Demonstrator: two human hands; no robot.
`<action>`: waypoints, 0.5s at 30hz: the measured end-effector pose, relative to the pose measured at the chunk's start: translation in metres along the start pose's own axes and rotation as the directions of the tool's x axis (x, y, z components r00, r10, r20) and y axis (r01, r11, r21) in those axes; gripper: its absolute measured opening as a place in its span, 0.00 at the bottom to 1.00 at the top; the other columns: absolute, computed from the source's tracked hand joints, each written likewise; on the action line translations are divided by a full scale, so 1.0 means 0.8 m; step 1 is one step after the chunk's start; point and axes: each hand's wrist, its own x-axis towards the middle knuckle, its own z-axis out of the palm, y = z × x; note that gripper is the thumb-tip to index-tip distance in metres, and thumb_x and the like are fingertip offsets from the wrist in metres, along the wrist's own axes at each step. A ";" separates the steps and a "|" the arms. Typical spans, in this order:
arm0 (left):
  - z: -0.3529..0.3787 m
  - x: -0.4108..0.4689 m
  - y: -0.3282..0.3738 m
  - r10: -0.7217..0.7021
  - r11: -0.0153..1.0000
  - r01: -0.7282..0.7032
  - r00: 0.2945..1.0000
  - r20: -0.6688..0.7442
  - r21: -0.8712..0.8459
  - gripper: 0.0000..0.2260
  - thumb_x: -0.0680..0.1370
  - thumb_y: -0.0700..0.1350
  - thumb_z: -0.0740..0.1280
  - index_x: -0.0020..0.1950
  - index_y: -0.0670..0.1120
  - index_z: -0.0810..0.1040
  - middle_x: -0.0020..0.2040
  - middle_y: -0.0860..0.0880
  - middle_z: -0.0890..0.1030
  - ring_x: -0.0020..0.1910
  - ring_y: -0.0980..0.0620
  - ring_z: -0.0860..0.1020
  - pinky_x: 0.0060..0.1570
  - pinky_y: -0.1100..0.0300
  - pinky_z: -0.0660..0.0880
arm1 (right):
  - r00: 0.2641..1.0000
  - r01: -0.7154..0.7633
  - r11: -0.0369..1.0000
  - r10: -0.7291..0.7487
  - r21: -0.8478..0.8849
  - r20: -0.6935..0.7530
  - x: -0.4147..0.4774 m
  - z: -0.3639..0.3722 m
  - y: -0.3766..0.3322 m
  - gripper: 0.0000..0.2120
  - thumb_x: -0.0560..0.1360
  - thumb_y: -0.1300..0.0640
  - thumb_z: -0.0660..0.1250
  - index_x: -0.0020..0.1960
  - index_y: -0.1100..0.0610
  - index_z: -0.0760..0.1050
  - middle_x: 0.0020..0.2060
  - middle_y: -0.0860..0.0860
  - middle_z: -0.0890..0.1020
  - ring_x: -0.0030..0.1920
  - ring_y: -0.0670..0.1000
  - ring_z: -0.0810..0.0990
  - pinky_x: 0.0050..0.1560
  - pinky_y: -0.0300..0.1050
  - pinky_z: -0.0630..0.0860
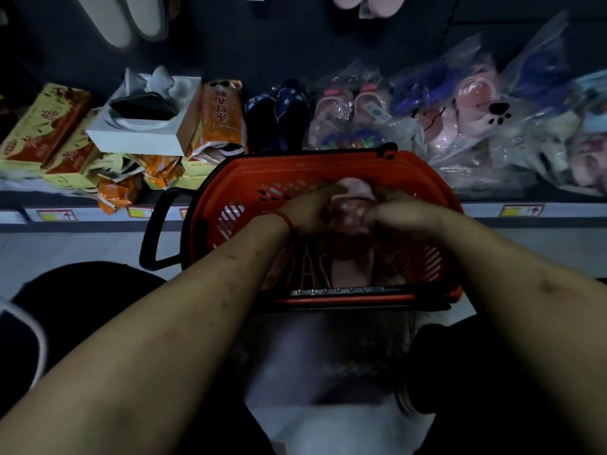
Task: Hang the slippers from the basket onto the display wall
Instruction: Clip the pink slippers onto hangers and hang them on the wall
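- A dark, matte display wall [295, 44] fills the top of the dim view; a pair of beige slippers [124, 18] and a pair of pink hanging slippers [364, 4] show at its upper edge.
- Below it runs a grey shelf [82, 221] with small price labels along its front lip.
- On the shelf's left part lie flat yellow-and-red cartons [42, 126], crinkled glossy orange packets [223, 116] and an open white cardboard box [138, 136].
- To the right stand dark navy slippers [279, 116], and beside them shiny clear plastic bags [460, 103] holding pink and blue slippers.
- A red plastic basket [295, 165] with slotted walls and a black loop handle [157, 231] sits in front of the shelf, its far rim against the shelf lip.
- Inside the basket is a soft, rounded pink slipper [353, 205], toe toward the shelf.
- It lies between the two hands, touching both.
- The left hand [308, 208], with a thin red cord [285, 220] at the wrist, curls its fingers over the slipper's left side.
- The right hand [404, 215] is curled against the right side and seems to pinch the upper, though blur hides the fingertips.
- Both bare forearms reach in over the basket's near rim.
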 end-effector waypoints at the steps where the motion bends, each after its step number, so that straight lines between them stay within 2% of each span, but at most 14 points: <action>1: 0.002 -0.001 -0.006 -0.009 1.000 0.009 1.000 0.015 -0.006 0.30 0.74 0.40 0.73 0.75 0.41 0.68 0.73 0.39 0.69 0.72 0.41 0.69 0.69 0.58 0.65 | 0.999 0.016 0.996 -0.012 -0.084 0.049 0.002 0.002 0.009 0.20 0.74 0.67 0.70 0.64 0.55 0.75 0.57 0.57 0.82 0.52 0.55 0.81 0.54 0.51 0.79; 3: 0.000 -0.007 -0.021 -0.058 0.998 0.059 0.997 -0.059 0.017 0.22 0.78 0.41 0.66 0.72 0.39 0.72 0.71 0.36 0.72 0.70 0.39 0.70 0.68 0.57 0.64 | 0.997 0.065 0.956 -0.053 -0.285 0.051 0.011 0.008 0.024 0.26 0.73 0.59 0.73 0.70 0.56 0.72 0.66 0.56 0.77 0.62 0.54 0.78 0.65 0.51 0.75; 6: -0.007 -0.021 -0.051 -0.185 0.979 0.195 0.973 -0.136 0.059 0.20 0.81 0.46 0.64 0.72 0.41 0.72 0.72 0.37 0.71 0.71 0.38 0.70 0.68 0.57 0.64 | 0.994 0.087 0.914 -0.105 -0.397 -0.023 0.023 0.019 0.029 0.37 0.70 0.46 0.74 0.75 0.55 0.67 0.72 0.54 0.71 0.72 0.54 0.71 0.72 0.48 0.67; 10: 0.004 -0.034 -0.085 -0.304 0.941 0.309 0.951 -0.057 0.136 0.25 0.80 0.49 0.67 0.76 0.45 0.68 0.73 0.40 0.71 0.70 0.40 0.71 0.68 0.54 0.65 | 0.990 0.048 0.802 -0.117 -0.596 -0.077 0.035 0.026 0.033 0.39 0.75 0.49 0.71 0.79 0.55 0.56 0.75 0.60 0.67 0.72 0.60 0.69 0.71 0.49 0.67; 12: 0.008 -0.037 -0.092 -0.335 0.926 0.339 0.941 -0.050 0.166 0.28 0.80 0.51 0.67 0.78 0.45 0.65 0.75 0.40 0.68 0.72 0.40 0.69 0.70 0.52 0.64 | 0.992 0.029 0.705 -0.106 -0.709 -0.065 0.039 0.033 0.033 0.37 0.75 0.50 0.70 0.79 0.53 0.57 0.74 0.62 0.66 0.70 0.62 0.71 0.69 0.52 0.70; 15: 0.007 -0.039 -0.100 -0.357 0.912 0.349 0.934 -0.003 0.217 0.30 0.81 0.53 0.65 0.80 0.47 0.59 0.79 0.42 0.60 0.77 0.40 0.61 0.75 0.49 0.58 | 0.985 -0.033 0.577 -0.119 -0.816 -0.124 0.042 0.045 0.026 0.29 0.77 0.54 0.65 0.76 0.49 0.61 0.75 0.63 0.56 0.66 0.66 0.73 0.66 0.57 0.72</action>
